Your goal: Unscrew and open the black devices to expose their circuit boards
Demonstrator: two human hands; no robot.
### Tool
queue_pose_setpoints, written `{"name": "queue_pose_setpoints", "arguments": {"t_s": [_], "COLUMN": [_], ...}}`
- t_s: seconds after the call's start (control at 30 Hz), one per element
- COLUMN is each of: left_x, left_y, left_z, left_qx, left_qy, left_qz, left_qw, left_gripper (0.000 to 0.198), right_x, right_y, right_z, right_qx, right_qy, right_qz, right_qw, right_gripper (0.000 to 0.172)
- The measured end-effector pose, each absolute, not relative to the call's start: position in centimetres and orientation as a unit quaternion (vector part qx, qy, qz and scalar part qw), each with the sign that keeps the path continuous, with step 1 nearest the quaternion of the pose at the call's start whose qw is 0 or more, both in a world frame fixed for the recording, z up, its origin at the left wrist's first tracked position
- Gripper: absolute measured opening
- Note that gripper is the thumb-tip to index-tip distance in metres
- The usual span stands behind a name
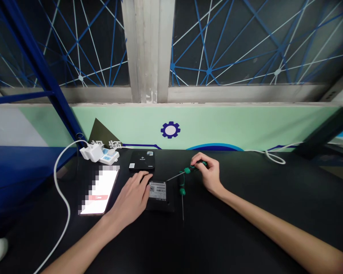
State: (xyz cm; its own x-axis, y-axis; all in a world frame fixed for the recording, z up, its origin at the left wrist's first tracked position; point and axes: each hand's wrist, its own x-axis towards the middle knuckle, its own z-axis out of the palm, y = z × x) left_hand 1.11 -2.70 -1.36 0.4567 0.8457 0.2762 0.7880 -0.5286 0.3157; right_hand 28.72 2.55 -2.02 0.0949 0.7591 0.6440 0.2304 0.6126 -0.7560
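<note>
A flat black box (160, 205) with a white printed label (158, 191) lies on the dark table. My left hand (135, 192) rests over its left side, fingers stretched out and flat. My right hand (207, 171) is closed around the handle of a green and black screwdriver (177, 176). Its shaft slants down to the left, and the tip meets the box near the far right corner. Whether it sits in a screw is too small to tell. A second green-handled screwdriver (182, 192) lies just right of the box, shaft pointing toward me.
Behind the box sits another black box (142, 160) with a small sticker. A lit tablet (100, 192) lies left of my left hand. A white power strip (108, 156) with a plugged-in adapter and a white cable (63, 198) occupy the left. Another cable (274, 156) curls at the back right.
</note>
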Motion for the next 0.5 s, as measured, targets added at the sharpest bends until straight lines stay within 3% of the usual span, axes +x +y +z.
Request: {"name": "queue_pose_setpoints", "arguments": {"t_s": [0.5], "left_x": [1.2], "left_y": [-1.9], "left_z": [-2.3], "left_qx": [0.851], "left_qy": [0.458], "left_qz": [0.249], "left_qw": [0.066], "left_gripper": [0.035], "right_x": [28.8], "right_y": [2.3], "right_z": [-0.6], "right_qx": [-0.361], "right_qy": [-0.688], "right_qz": [0.128], "right_qw": [0.616], "right_gripper": [0.018]}}
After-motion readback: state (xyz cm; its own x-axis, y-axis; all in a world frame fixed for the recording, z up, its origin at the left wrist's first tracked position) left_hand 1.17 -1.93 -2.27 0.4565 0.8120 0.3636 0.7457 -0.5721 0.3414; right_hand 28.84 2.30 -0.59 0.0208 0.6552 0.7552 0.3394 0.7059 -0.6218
